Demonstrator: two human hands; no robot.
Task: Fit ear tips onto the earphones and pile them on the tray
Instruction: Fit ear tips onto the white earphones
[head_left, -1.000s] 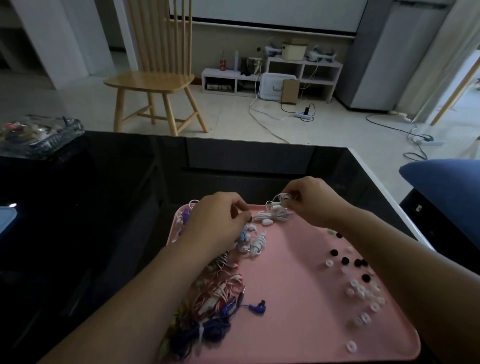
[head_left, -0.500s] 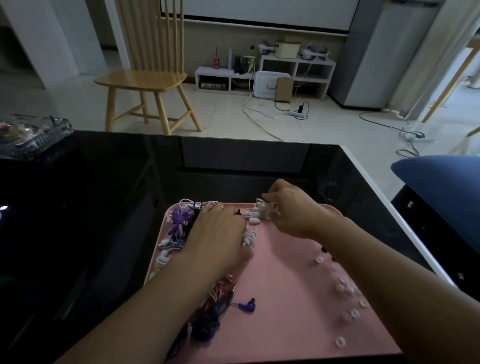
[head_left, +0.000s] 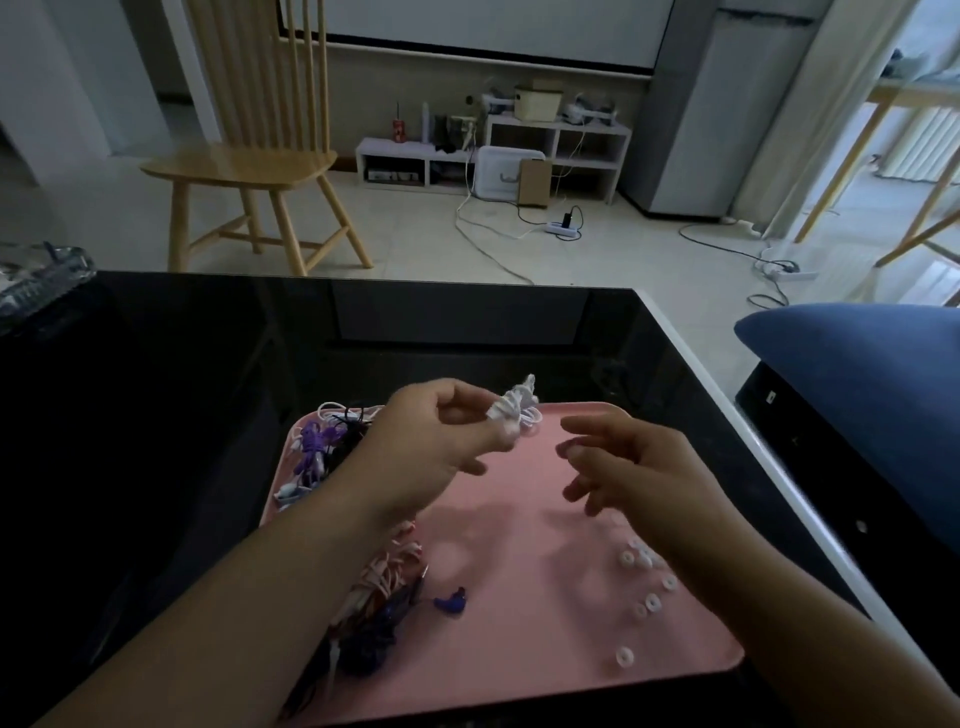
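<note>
Since 0.5 s ago the left hand (head_left: 426, 447) has lifted a bundled white wired earphone (head_left: 511, 410) off the pink plastic tray (head_left: 519, 613); its fingertips pinch it at frame centre. The right hand (head_left: 628, 467), fingers loosely spread and holding nothing, hovers just right, nearer the white ring-shaped ear tips (head_left: 641, 561) at lower right.

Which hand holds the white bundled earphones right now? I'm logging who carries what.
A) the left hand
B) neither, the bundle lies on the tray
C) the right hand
A: the left hand pinches the white earphone bundle above the pink tray, while the right hand is open beside it.
</note>
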